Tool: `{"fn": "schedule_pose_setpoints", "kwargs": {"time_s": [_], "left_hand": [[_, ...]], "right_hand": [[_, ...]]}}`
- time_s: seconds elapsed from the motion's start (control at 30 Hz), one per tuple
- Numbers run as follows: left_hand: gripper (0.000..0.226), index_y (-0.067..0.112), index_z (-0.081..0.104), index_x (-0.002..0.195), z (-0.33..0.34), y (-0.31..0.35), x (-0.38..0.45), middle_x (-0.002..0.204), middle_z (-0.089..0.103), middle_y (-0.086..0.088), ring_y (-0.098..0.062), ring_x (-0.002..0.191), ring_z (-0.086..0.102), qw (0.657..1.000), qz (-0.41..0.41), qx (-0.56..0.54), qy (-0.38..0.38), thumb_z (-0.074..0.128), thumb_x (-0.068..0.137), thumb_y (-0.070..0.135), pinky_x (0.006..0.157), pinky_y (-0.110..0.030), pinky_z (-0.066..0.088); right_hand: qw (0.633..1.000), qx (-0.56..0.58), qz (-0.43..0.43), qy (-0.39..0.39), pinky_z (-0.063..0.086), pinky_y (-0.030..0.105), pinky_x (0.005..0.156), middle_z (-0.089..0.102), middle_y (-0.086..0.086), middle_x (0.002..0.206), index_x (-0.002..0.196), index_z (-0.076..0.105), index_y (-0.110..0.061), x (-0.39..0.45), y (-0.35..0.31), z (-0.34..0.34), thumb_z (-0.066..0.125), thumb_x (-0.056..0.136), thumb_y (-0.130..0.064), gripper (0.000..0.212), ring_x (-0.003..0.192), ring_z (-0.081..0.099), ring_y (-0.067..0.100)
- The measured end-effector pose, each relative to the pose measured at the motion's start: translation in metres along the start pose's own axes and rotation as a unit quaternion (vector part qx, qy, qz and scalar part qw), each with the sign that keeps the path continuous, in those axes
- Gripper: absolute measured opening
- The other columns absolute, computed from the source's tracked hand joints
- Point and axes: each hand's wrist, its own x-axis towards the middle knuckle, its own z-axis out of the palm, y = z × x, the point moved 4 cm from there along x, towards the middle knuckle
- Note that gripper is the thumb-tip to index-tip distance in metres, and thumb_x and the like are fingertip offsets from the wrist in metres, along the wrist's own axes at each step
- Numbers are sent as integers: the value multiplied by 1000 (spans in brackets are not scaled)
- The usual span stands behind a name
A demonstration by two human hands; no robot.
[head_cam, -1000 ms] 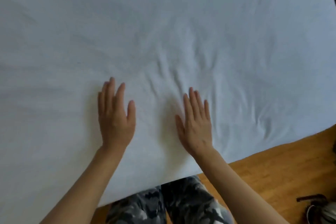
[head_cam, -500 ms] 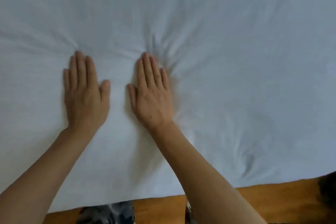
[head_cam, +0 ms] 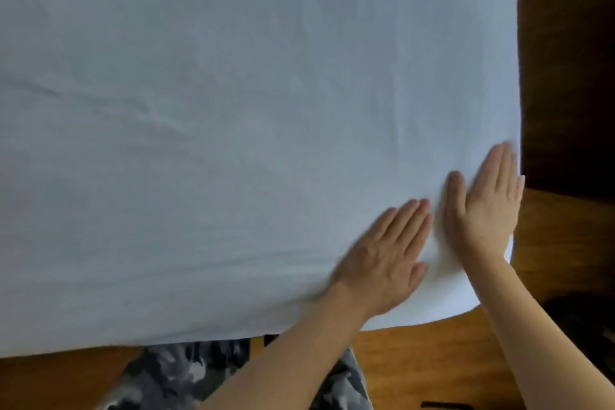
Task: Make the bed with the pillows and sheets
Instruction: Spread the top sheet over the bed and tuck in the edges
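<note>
Now both hands — left (head_cam: 382,256), right (head_cam: 486,206) — press flat-fingered beside the sheet (head_cam: 233,130)'s right corner edge.

Matt white cloth sheet (head_cam: 233,110); glossy wooden floor (head_cam: 416,363)

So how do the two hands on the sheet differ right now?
The right hand lies further up the sheet, its fingertips at the right edge; the left hand sits lower, nearer the front edge. The right hand points more straight up the bed; the left hand slants rightward. Both lie flat, fingers straight, palms down on the sheet.
</note>
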Motion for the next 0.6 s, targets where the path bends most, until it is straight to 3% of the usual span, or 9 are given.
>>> {"fn": "schedule_pose_setpoints", "kwargs": {"time_s": [0.07,0.1,0.13,0.17,0.23,0.3,0.43,0.5,0.6], "left_hand": [[65,5,20,153,4,25,-1,160,9,-13,-25,150,8,998,54,9,-16,27,101,44,122,-40,-1],[64,7,25,152,2,30,-2,160,16,-12,-24,149,13,997,78,11,-11,30,101,44,122,-39,0],[61,8,31,151,-4,29,-3,159,23,-11,-24,148,18,995,96,-2,7,35,100,42,122,-39,3],[58,7,36,148,-14,22,-4,157,30,-12,-25,146,22,994,98,-43,33,42,98,37,122,-38,7],[53,1,43,142,-41,-10,-10,152,37,-16,-27,144,27,981,61,-151,102,50,96,25,121,-38,16],[51,0,40,142,-68,-64,-23,152,36,-16,-28,144,28,970,4,-186,158,49,96,22,119,-39,22],[51,1,33,143,-114,-226,-63,153,30,-19,-31,144,27,956,-162,-87,230,43,99,26,118,-43,23],[53,-4,34,143,-134,-317,-93,153,29,-25,-36,144,25,916,-294,-47,267,44,99,25,119,-44,21],[61,-7,29,145,-165,-424,-145,156,21,-27,-39,145,19,829,-470,-24,303,42,97,28,120,-42,11]], "right_hand": [[996,53,75,16,41,41,92,50,15,127,127,41,-9,9,15,-4,21,97,-54,58,117,48,36],[992,66,103,24,41,40,81,52,16,111,113,44,-7,14,19,-8,22,97,-51,52,102,52,37],[989,66,124,37,41,44,82,52,19,108,109,45,-4,18,18,-12,22,96,-47,50,100,51,40],[988,54,134,59,40,49,93,52,22,116,115,45,-1,23,14,-17,22,96,-44,52,109,49,41],[986,43,118,112,19,46,116,39,22,144,138,37,1,32,-8,-27,23,97,-40,59,136,33,36],[986,67,53,141,6,37,119,25,20,155,147,25,2,43,-52,-34,24,100,-38,62,145,17,31],[984,108,-109,94,9,40,119,24,22,154,145,27,7,63,-177,-19,32,101,-34,60,145,17,33],[970,111,-210,59,12,41,118,28,23,152,143,31,7,61,-252,-3,35,100,-34,60,144,20,34],[928,107,-356,7,13,43,118,30,21,152,144,33,4,42,-367,20,40,97,-34,60,144,22,32]]}}
